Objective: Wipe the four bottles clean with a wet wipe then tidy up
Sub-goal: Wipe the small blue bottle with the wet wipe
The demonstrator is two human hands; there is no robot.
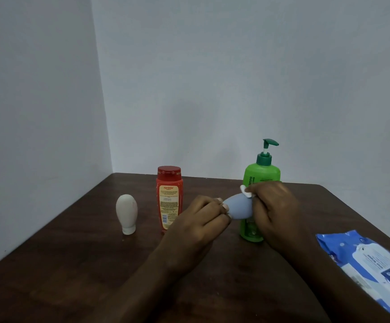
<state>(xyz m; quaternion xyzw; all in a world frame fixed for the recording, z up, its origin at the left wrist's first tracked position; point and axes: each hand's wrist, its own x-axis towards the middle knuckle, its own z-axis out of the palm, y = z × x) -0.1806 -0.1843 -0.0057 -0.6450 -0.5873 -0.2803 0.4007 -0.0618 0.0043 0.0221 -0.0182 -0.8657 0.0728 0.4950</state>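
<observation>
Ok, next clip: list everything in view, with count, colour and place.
white bottle: 1, off-white, cap-down, left.
red bottle: 1, red, upright, centre.
pump bottle: 1, green, upright, right of centre.
small bottle: 1, blue-grey, lifted, front centre.
wet wipe: 1, white, against small bottle.
wipes pack: 1, blue-white, right edge.
table: 1, dark brown, wall corner.
left hand: 1, fingers grip small bottle.
right hand: 1, fingers grip wet wipe.

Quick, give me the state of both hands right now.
Left hand: closed, pinching the blue bottle by one end.
Right hand: closed, holding the wet wipe against the bottle's other end.
</observation>
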